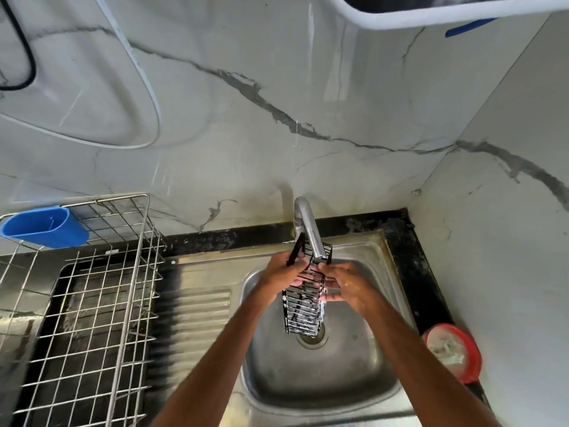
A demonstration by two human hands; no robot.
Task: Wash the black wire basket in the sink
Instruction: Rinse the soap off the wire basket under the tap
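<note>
The black wire basket (303,312) hangs upright over the steel sink (363,374), just above the drain, and is flecked with white foam. My left hand (281,274) grips its upper left side, fingers curled through the wires. On the basket's right side my right hand (346,286) touches the wires with fingers fairly straight and wet. The chrome tap (309,229) curves down to the basket's top. Whether water runs I cannot tell.
A steel wire dish rack (92,303) stands on the left with a blue plastic cup holder (43,226) hooked on its back. The ribbed drainboard (197,318) lies between rack and sink. A red dish (455,352) with a white scrubber sits at the right, by the marble wall.
</note>
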